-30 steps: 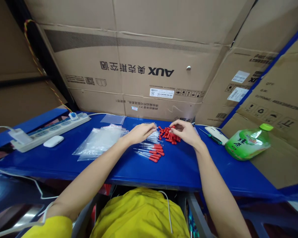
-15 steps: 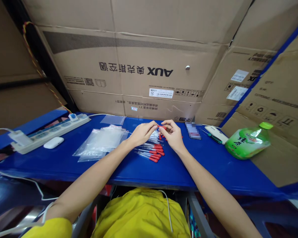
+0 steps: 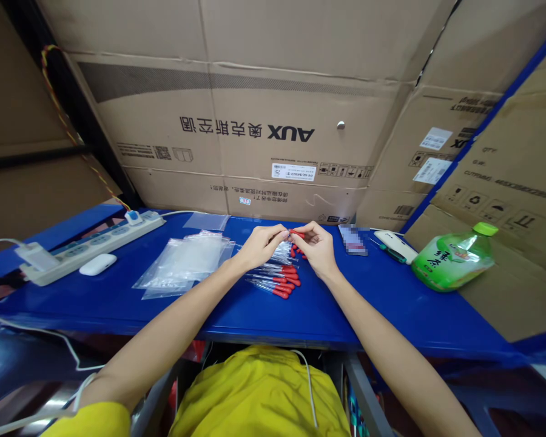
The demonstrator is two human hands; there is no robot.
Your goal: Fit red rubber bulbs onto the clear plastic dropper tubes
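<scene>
My left hand (image 3: pixel 264 244) is closed in a pinch, its fingertips on what looks like a thin glass dropper tube, mostly hidden by the fingers. Touching close beside it, my right hand (image 3: pixel 317 247) pinches a red rubber bulb (image 3: pixel 297 233) at the end of that tube. Below both hands lie several droppers (image 3: pixel 279 285), clear with red bulbs, side by side on the blue table (image 3: pixel 318 312). Loose clear tubes (image 3: pixel 279 252) are piled under my left hand, and loose red bulbs (image 3: pixel 295 250) lie partly hidden near my right fingers.
Clear zip bags (image 3: pixel 186 261) are stacked to the left, near a white earbud case (image 3: pixel 98 264) and a power strip (image 3: pixel 95 246). On the right are a phone-like blurred item (image 3: pixel 352 240), a green screwdriver (image 3: pixel 394 252) and a green bottle (image 3: pixel 455 258). Cardboard (image 3: pixel 255 91) walls the back.
The view has shifted very slightly. Both hands stay together in the same pinch, with the red bulb still between them; the droppers on the table have not moved.
</scene>
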